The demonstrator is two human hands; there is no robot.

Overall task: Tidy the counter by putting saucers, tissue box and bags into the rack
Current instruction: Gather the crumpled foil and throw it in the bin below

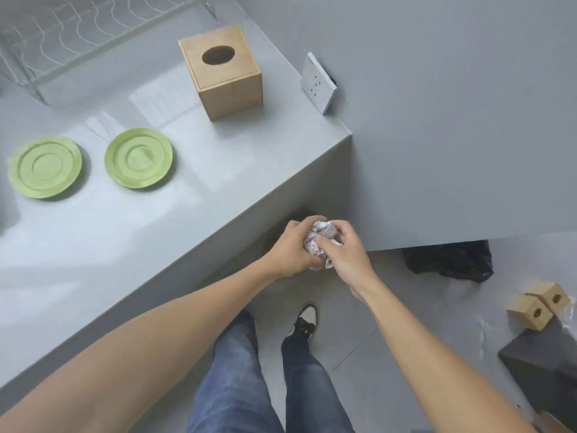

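Observation:
Two green saucers lie flat on the grey counter (218, 170), one at the far left (45, 167) and one beside it (138, 157). A wooden tissue box (223, 73) stands upright behind them near the wall. The white wire rack (62, 35) sits at the back left. Below the counter's front corner, my left hand (290, 250) and my right hand (345, 250) together squeeze a crumpled whitish bag (320, 239) into a ball. Much of the bag is hidden between my fingers.
A loose white socket plate (318, 82) leans against the wall at the counter's right end. On the floor lie a black plastic bag (449, 260), two small wooden blocks (537, 304) and a dark box (543, 364). My legs and shoe (304, 320) stand by the counter.

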